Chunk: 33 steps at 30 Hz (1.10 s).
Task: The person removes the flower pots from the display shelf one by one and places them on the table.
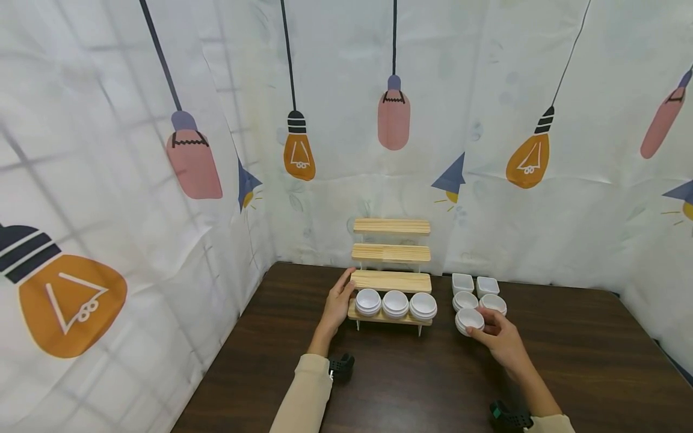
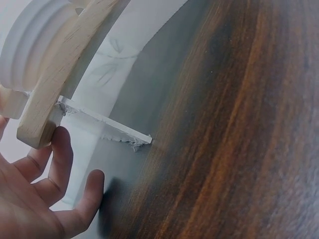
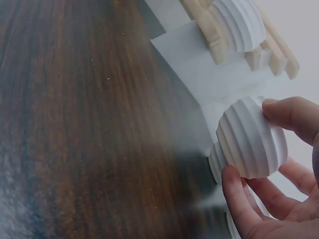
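Observation:
A small wooden tiered stand (image 1: 391,280) stands against the back wall, with three round white ribbed bowls (image 1: 395,304) in a row on its lowest board. My left hand (image 1: 338,302) holds the stand's left end; in the left wrist view a fingertip (image 2: 61,138) touches the end of a board (image 2: 60,79). To the right of the stand, my right hand (image 1: 500,338) pinches another round white ribbed bowl (image 1: 470,322) between thumb and fingers. In the right wrist view this bowl (image 3: 251,142) is tilted on its side to the camera, fingertips at its rim and lower edge.
Behind the held bowl are two more round white bowls (image 1: 493,304) and two square white dishes (image 1: 462,282). The stand's upper boards (image 1: 391,253) bear nothing. A dark wooden table (image 1: 411,379) lies under everything, with a lamp-patterned curtain (image 1: 346,198) close behind.

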Each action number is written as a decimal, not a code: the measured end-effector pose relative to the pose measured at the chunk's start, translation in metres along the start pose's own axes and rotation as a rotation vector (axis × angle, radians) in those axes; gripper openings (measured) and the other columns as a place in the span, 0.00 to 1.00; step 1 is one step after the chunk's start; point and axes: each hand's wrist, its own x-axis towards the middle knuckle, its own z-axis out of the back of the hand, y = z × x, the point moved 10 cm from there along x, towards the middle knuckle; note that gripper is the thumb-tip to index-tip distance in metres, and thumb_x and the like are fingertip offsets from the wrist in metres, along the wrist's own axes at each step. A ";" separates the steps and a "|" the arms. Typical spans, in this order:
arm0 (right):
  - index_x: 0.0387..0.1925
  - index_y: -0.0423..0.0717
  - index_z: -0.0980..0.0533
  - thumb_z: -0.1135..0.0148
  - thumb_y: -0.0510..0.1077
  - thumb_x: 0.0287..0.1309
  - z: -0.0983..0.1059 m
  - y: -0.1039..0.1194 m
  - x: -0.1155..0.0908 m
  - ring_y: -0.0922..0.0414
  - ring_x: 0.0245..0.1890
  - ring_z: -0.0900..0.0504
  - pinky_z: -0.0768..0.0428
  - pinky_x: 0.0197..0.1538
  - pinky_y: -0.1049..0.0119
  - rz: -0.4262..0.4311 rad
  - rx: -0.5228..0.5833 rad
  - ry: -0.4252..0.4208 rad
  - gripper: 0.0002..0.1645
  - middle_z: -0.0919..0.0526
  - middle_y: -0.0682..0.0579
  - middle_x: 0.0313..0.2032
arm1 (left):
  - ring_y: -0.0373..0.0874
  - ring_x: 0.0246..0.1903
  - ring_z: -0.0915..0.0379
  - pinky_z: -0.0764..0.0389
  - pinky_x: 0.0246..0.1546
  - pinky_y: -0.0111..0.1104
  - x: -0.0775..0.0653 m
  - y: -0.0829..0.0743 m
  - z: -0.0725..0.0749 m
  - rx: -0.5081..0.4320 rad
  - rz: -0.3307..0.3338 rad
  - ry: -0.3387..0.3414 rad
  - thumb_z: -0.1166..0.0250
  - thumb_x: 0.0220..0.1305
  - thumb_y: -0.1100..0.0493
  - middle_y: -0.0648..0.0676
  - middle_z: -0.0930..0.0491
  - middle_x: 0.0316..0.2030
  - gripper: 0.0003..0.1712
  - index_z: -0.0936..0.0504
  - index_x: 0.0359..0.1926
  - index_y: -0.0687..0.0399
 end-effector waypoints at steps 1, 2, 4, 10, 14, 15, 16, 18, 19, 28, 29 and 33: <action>0.69 0.34 0.32 0.27 0.42 0.61 0.000 -0.002 0.000 0.67 0.41 0.22 0.22 0.42 0.74 -0.004 -0.005 0.001 0.39 0.24 0.32 0.61 | 0.51 0.45 0.22 0.23 0.46 0.43 0.000 0.000 0.000 -0.005 -0.003 -0.002 0.50 0.82 0.47 0.58 0.18 0.49 0.28 0.34 0.77 0.41; 0.69 0.35 0.32 0.27 0.42 0.61 -0.001 -0.003 0.001 0.66 0.41 0.22 0.22 0.41 0.74 -0.008 -0.009 0.005 0.39 0.23 0.33 0.61 | 0.52 0.45 0.22 0.23 0.46 0.45 0.000 -0.001 0.000 -0.012 -0.006 -0.002 0.50 0.82 0.47 0.59 0.18 0.48 0.28 0.35 0.77 0.42; 0.69 0.35 0.32 0.27 0.42 0.61 -0.002 -0.006 0.001 0.66 0.41 0.22 0.22 0.41 0.73 -0.014 -0.016 0.008 0.39 0.23 0.33 0.61 | 0.52 0.45 0.23 0.23 0.46 0.46 0.000 -0.001 0.000 -0.013 -0.005 -0.003 0.50 0.82 0.47 0.60 0.18 0.48 0.28 0.35 0.77 0.43; 0.67 0.35 0.31 0.27 0.42 0.61 -0.004 -0.007 0.000 0.66 0.42 0.21 0.22 0.41 0.73 0.005 -0.034 0.023 0.37 0.22 0.32 0.59 | 0.45 0.45 0.23 0.24 0.50 0.42 -0.001 -0.001 0.000 0.021 0.002 -0.001 0.50 0.81 0.45 0.57 0.18 0.52 0.26 0.33 0.76 0.35; 0.66 0.35 0.29 0.26 0.42 0.60 -0.004 -0.006 0.000 0.66 0.42 0.21 0.22 0.41 0.72 0.024 -0.047 0.021 0.36 0.21 0.33 0.57 | 0.45 0.45 0.23 0.24 0.50 0.41 0.000 0.000 0.001 0.034 -0.005 -0.004 0.51 0.81 0.44 0.57 0.18 0.51 0.26 0.32 0.75 0.34; 0.66 0.35 0.29 0.26 0.42 0.60 -0.004 -0.007 0.000 0.66 0.42 0.21 0.22 0.41 0.72 0.028 -0.053 0.019 0.35 0.20 0.33 0.57 | 0.45 0.45 0.22 0.23 0.50 0.42 0.000 0.000 0.001 0.034 -0.009 -0.007 0.51 0.81 0.44 0.57 0.18 0.51 0.26 0.32 0.75 0.34; 0.65 0.36 0.29 0.26 0.43 0.60 -0.004 -0.007 0.000 0.65 0.42 0.21 0.22 0.41 0.72 0.027 -0.057 0.016 0.35 0.20 0.34 0.56 | 0.46 0.45 0.22 0.23 0.51 0.44 -0.002 -0.005 0.001 0.028 -0.006 0.000 0.51 0.82 0.45 0.58 0.18 0.51 0.26 0.32 0.75 0.36; 0.65 0.37 0.28 0.26 0.43 0.60 -0.003 -0.008 0.002 0.66 0.42 0.21 0.22 0.41 0.71 0.028 -0.068 0.012 0.34 0.20 0.34 0.56 | 0.46 0.45 0.22 0.23 0.53 0.48 -0.001 -0.005 0.001 0.019 -0.003 0.001 0.51 0.82 0.46 0.59 0.18 0.52 0.26 0.32 0.76 0.37; 0.65 0.37 0.28 0.26 0.43 0.60 -0.003 -0.008 0.002 0.65 0.42 0.21 0.21 0.41 0.71 0.025 -0.072 0.012 0.35 0.20 0.34 0.56 | 0.45 0.45 0.22 0.23 0.54 0.48 -0.002 -0.005 0.001 0.016 -0.002 0.001 0.50 0.82 0.47 0.59 0.18 0.53 0.26 0.32 0.76 0.37; 0.68 0.38 0.31 0.26 0.46 0.61 -0.006 -0.011 0.002 0.57 0.48 0.20 0.22 0.41 0.70 -0.025 -0.114 0.032 0.38 0.22 0.33 0.60 | 0.41 0.40 0.23 0.24 0.45 0.35 -0.002 0.000 -0.001 -0.024 0.034 0.010 0.50 0.81 0.45 0.58 0.18 0.53 0.25 0.33 0.75 0.29; 0.68 0.38 0.31 0.26 0.46 0.61 -0.006 -0.011 0.002 0.56 0.49 0.20 0.22 0.41 0.69 -0.025 -0.117 0.033 0.38 0.22 0.33 0.61 | 0.41 0.40 0.23 0.24 0.44 0.35 -0.002 0.000 -0.001 -0.025 0.034 0.011 0.50 0.81 0.45 0.58 0.18 0.53 0.25 0.33 0.75 0.29; 0.68 0.38 0.31 0.26 0.47 0.61 -0.006 -0.012 0.001 0.57 0.49 0.20 0.22 0.42 0.69 -0.026 -0.120 0.029 0.38 0.22 0.33 0.61 | 0.41 0.39 0.24 0.24 0.43 0.35 -0.002 0.000 -0.001 -0.020 0.034 0.015 0.50 0.81 0.45 0.58 0.18 0.52 0.25 0.33 0.75 0.27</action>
